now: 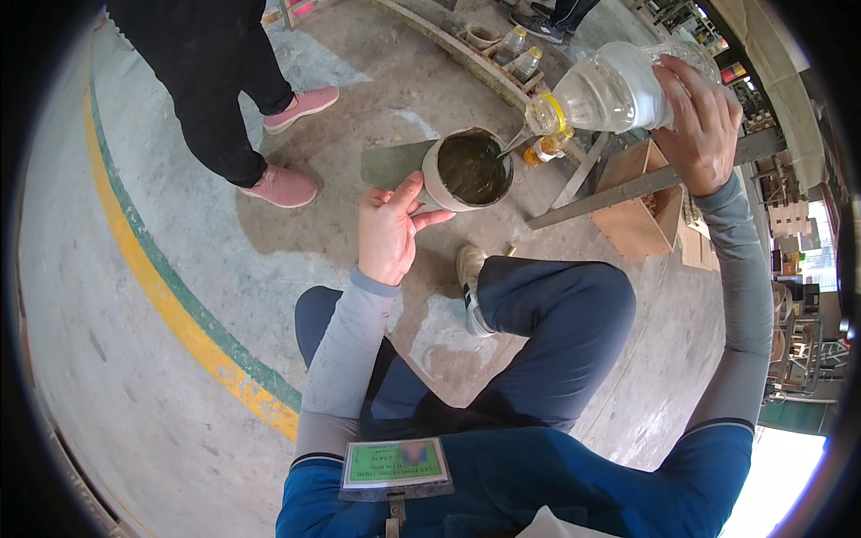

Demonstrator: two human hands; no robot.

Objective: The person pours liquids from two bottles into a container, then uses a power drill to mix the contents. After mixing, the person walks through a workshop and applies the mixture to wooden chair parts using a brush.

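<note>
In my left hand point(390, 229), fingers and thumb grip the near left side of a pale round bowl point(430, 184). Dark grey-green wet paste point(471, 169) fills much of it. My right hand point(704, 121) is wrapped round a large clear plastic bottle point(601, 90) with a pale label and a yellow ring at its neck. The bottle lies tilted, its mouth low over the bowl's right rim. Between mouth and paste runs a thin shiny streak point(514, 141); whether it is poured liquid or a thin handle, I cannot tell.
A person in dark trousers and pink shoes point(282, 184) stands at the left. Beyond the bowl are small bottles point(527, 63) and a wooden beam point(457, 49). At the right, a metal bar point(637, 184) crosses a wooden box point(632, 229). A yellow-green line point(184, 318) curves along the floor.
</note>
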